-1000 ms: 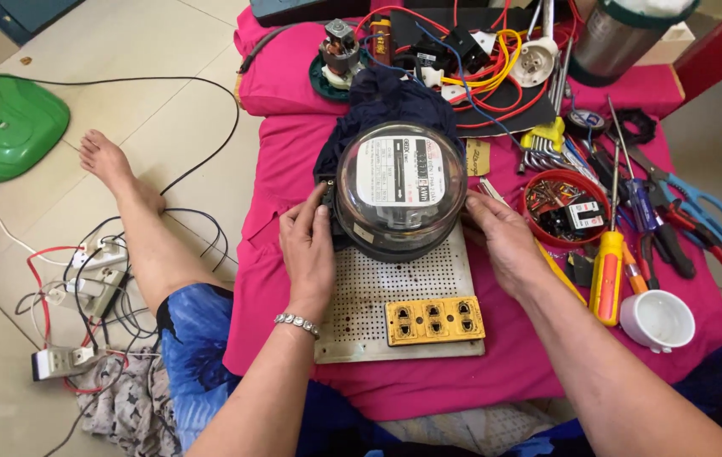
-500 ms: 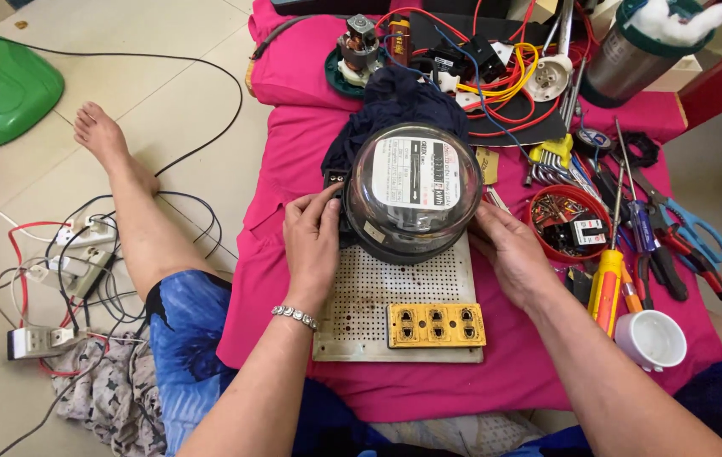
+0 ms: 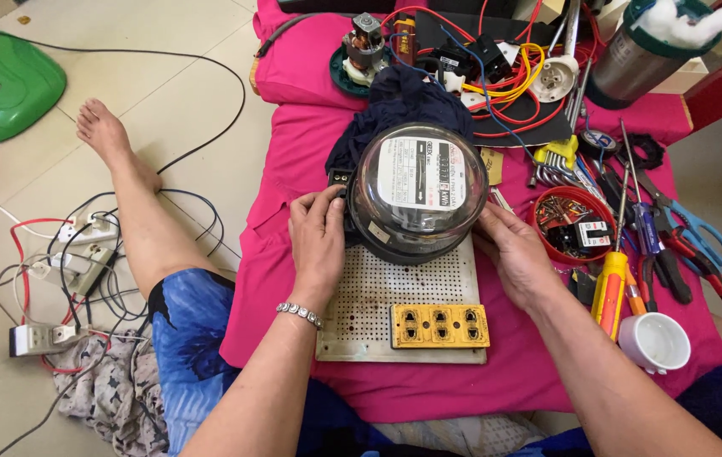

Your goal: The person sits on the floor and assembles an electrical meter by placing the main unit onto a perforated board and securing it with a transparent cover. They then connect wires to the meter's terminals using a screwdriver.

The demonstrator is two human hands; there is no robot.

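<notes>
The electric meter (image 3: 417,193) sits between both hands at the far end of the perforated board (image 3: 395,296), its round glass dome tipped up toward the person's face so the dial plate shows through the top. It is close to round, so there is little long axis to speak of — the face plate inside runs crosswise, left to right.

The left hand (image 3: 317,245) is pressed against the meter's left flank, fingers curled around the dark base near a small black terminal block (image 3: 340,179). The right hand (image 3: 517,254) cups the lower right edge of the base, fingers bent under the rim. Both hands are closed on the meter, one on each side, with the dome rising between them.

On the near part of the board lies a yellow socket strip (image 3: 440,326). Behind the meter is a heap of dark blue cloth (image 3: 403,101). To the right, on the pink cover (image 3: 293,144), stand a red bowl of small parts (image 3: 576,222), a yellow-handled screwdriver (image 3: 610,292) and a white cup (image 3: 654,342) — all just beside the right forearm.
</notes>
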